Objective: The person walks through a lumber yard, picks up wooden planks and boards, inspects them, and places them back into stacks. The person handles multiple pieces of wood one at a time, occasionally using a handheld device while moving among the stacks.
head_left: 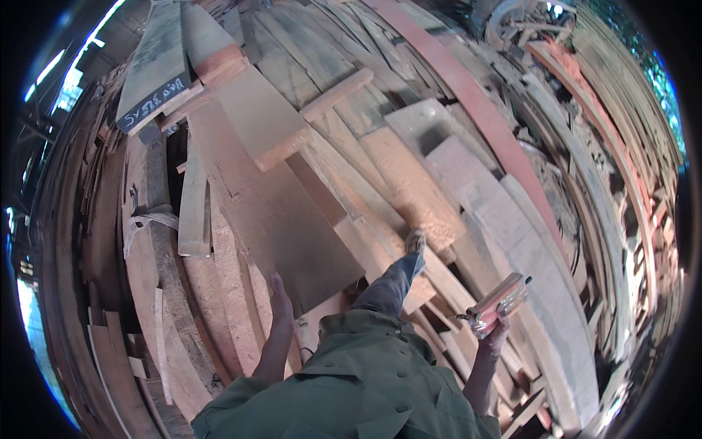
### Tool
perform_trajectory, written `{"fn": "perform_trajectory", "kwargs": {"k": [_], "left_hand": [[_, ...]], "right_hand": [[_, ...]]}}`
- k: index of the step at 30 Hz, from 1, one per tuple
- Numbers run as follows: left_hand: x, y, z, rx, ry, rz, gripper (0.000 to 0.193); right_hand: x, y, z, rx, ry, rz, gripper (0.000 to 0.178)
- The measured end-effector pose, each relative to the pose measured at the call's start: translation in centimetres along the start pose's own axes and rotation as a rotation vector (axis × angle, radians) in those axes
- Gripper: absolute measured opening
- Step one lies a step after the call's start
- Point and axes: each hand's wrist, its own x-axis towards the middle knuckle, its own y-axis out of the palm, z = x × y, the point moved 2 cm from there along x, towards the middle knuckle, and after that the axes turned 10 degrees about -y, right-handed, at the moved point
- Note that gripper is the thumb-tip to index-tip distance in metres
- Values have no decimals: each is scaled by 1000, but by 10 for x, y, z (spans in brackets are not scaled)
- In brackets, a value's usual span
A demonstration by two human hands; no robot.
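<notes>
My left hand hangs flat with fingers straight, held beside the lower edge of a wide brown plank; it holds nothing, and whether it touches the plank I cannot tell. My right hand is raised at my right side and grips a shiny metal tool with a boxy body and a thin tip on its left end. Between the hands my green shirt and one trouser leg show, with my shoe set on a plank ahead.
I stand on a big heap of stacked timber boards. A pale rough board lies ahead of my foot. A long reddish beam runs up the right. A grey plank with chalk writing sits at upper left.
</notes>
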Motion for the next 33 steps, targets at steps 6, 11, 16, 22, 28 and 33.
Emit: {"fn": "perform_trajectory", "kwargs": {"k": [6,11,16,22,28,33], "left_hand": [[-21,33,14,-54,82,83,82],[-33,59,25,-20,121,179,84],[-42,125,30,-59,116,273,77],[-74,186,14,-200,296,294,66],[-89,230,14,-178,191,346,62],[-94,266,25,-151,258,300,63]], "right_hand": [[64,44,13,-42,20,-7,61],[71,68,17,-120,27,101,57],[63,60,36,-98,45,102,61],[32,51,48,-23,14,67,63],[12,50,65,-39,-31,-5,63],[1,57,79,-14,-43,-19,62]]}}
